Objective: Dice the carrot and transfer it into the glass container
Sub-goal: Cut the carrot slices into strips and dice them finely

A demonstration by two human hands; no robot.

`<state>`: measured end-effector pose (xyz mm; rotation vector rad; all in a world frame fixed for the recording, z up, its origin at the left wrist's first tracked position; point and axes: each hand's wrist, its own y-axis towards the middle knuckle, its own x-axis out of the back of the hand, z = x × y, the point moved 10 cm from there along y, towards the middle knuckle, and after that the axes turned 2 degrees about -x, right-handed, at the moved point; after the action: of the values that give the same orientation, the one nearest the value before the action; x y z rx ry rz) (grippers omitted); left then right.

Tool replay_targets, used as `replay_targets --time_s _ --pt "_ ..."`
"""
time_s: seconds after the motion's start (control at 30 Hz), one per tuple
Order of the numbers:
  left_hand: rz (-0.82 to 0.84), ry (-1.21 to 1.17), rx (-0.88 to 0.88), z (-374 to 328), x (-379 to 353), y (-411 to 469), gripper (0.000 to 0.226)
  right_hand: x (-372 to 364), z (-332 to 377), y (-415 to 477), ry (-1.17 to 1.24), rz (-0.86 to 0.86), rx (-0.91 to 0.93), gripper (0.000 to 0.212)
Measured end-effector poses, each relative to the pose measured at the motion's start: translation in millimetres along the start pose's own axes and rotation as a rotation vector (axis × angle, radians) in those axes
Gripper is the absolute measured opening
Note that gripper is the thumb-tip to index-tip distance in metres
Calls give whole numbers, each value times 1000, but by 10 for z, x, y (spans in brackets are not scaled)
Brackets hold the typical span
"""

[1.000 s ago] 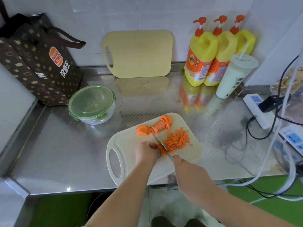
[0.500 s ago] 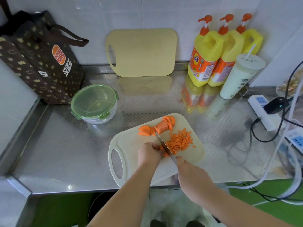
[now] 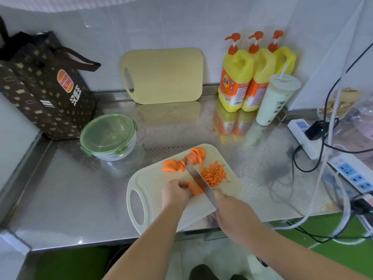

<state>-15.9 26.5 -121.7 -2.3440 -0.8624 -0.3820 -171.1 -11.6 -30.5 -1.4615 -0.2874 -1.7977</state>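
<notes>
**kitchen_newb:** so where's the carrot at?

**dicey_dan:** Three lots, all on the white cutting board. The carrot piece getting cut is tucked under the left hand, whose fingers curl down onto it and pin it to the board. The knife blade sits right against that piece and slants away from the right hand. That hand is wrapped around the handle, and you can't see the handle itself because the hand covers it. On the other side of the blade from the left hand there's a little heap of diced carrot. Out past both hands, by the knife tip, a fanned row of carrot slices lies near the board's far edge.

**kitchen_newb:** and the glass container?

**dicey_dan:** The glass container is off to the left and beyond the left hand, on the steel counter, apart from the board, with its green lid on. Past it stands a brown Burger King bag. Straight ahead of the hands, a yellow cutting board leans on the tiled wall. Beyond the right hand are three yellow pump bottles, with a lidded drink cup just beside them. Further right there are white power strips and cables.
</notes>
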Motion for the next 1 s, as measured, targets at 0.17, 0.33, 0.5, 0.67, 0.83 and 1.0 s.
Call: replay_targets --time_s 0.17,0.33,0.5,0.67,0.83,1.0 --pt "4 -40 5 15 2 -6 8 -21 85 -28 -69 24 13 28" --pt "-5 -49 18 46 -5 20 7 -91 101 -25 -73 42 13 32" --pt "-19 -58 40 77 1 40 10 -167 100 -6 -99 78 4 33" --pt "-21 -92 69 133 0 52 9 -191 124 24 -151 88 4 31" --pt "-3 -101 84 170 -23 79 9 -350 86 78 -139 126 -27 33" --pt "-8 -105 75 139 -13 57 12 -429 19 81 -99 136 -54 36"
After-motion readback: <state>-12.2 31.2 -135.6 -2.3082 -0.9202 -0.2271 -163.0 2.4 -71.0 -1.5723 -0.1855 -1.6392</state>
